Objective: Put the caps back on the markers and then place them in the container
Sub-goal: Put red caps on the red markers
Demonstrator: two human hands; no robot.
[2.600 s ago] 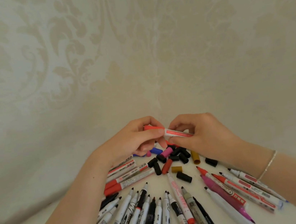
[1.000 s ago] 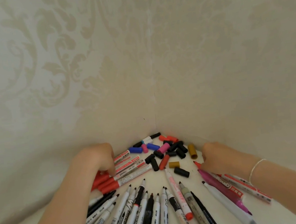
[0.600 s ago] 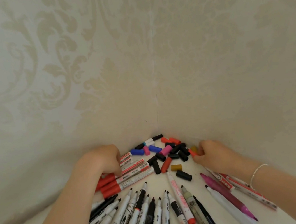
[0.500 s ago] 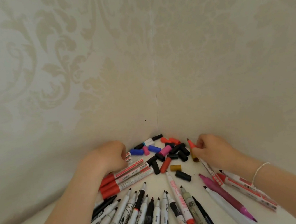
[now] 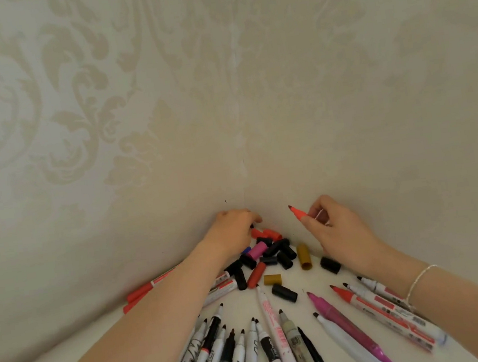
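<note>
A: Right hand [image 5: 333, 229] pinches an uncapped red marker [image 5: 298, 213]; tip points up-left, toward the wall corner.

B: Left hand [image 5: 232, 230]?

A: Fingers curled down into the cap pile [image 5: 267, 253], just left of the red caps [image 5: 264, 233]. Grasp unclear. Left is nearer; marker's axis aims over the pile.

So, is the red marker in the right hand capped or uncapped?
Uncapped: the red marker held by the right hand shows its bare tip.
</note>
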